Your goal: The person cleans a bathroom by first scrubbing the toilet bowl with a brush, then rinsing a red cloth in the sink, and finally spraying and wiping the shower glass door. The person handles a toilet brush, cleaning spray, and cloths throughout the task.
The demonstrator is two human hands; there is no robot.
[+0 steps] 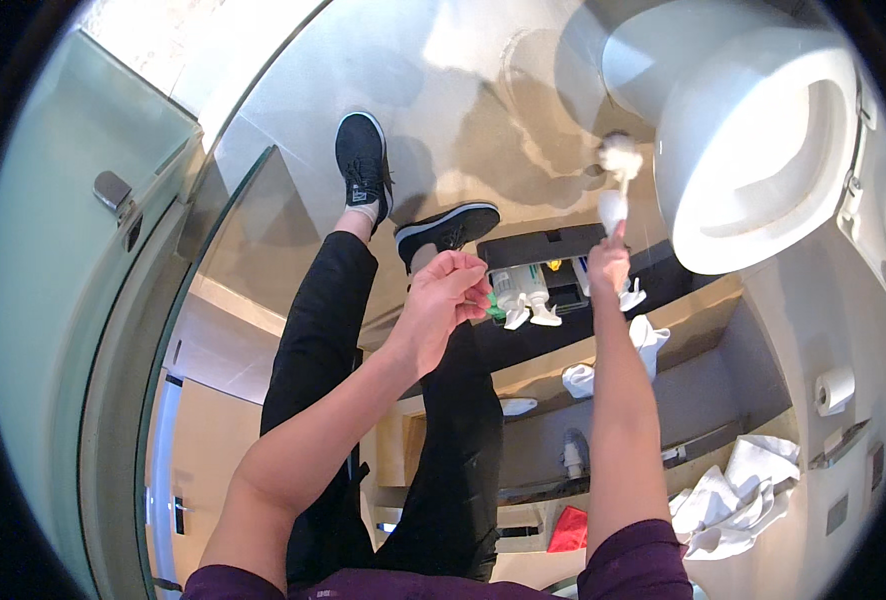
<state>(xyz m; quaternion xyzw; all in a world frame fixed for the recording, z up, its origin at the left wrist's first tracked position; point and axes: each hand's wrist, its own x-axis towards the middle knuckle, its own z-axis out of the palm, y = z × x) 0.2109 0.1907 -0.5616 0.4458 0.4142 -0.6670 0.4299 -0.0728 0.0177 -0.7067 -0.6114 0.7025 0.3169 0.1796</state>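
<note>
A white-handled toilet brush [620,161], its head blurred, is held in my right hand [609,262] above the floor, beside the white toilet [773,150]. My left hand [450,292] hangs over my legs with its fingers curled; whether anything small is between them cannot be told. Just right of that hand is a dark caddy [540,244] with white spray bottles [522,289], a small yellow item [554,264] and something green [495,306] at its edge. My right forearm partly covers more bottles at the caddy's right end.
Behind the caddy, a shelf unit [698,367] holds white cloths [647,341]. A crumpled white towel [743,499] and a red cloth [567,529] lie nearer me. A toilet paper roll [834,391] is on the right wall. A glass door [75,187] with a metal fitting stands left.
</note>
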